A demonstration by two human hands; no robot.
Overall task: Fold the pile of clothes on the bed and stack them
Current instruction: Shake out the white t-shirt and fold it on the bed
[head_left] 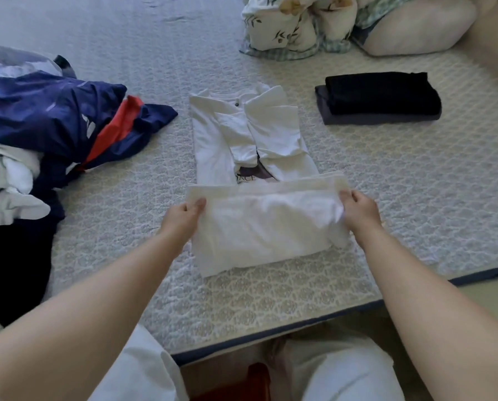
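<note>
White t-shirt [250, 157] lies mid-bed, sleeves already folded in over the body, collar end away from the person. Both hands are on the lower part, which is being brought up over the printed middle.

Left hand [184, 217] pinches the left corner of the folded hem, thumb on top. Right hand [357, 211] pinches the right corner the same way. So each grip is narrow and holding shirt fabric — neither hand is free.

Unfolded pile [39, 134] sits at the left of the bed [415, 198]: navy, red, white and black pieces in a heap. Finished stack [380, 96] is at the right, a black item on a grey one, well apart from the shirt. Floral bedding [294, 24] and a pillow [415, 24] lie at the far end.

Judgement: fold is about halfway, stacking not yet done.

Risks from here:
- Uneven pull — the right side looks bunched, so the fold line could land crooked.
- Sleeves sliding out when the hem goes over them, since nothing pins them.
- Thin fabric sagging in the middle between the two pinch points, trapping a crease.
- On transfer, the fold opening if the shirt is lifted by its corners only.
</note>
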